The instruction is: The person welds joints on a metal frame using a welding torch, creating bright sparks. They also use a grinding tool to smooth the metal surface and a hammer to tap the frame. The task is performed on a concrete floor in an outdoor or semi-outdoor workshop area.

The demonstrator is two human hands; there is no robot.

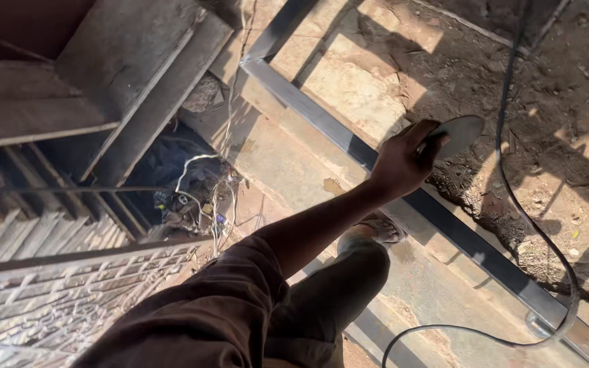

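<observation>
Pinching thin grey abrasive disc by rim: your left hand has fingers clamped over its near edge, disc projecting beyond fingertips. Keep grip firm, clear of black cable; steel tube frame lies below knuckles. Right hand unseen.

1. Steel frame of dark bars lies on the ground, running from far centre to near right.
2. Black cable loops over the dirt at right, crossing the frame near me.
3. Ornate metal grille near left.
4. Tangle of wires left of centre.
5. Wooden planks far left.
</observation>
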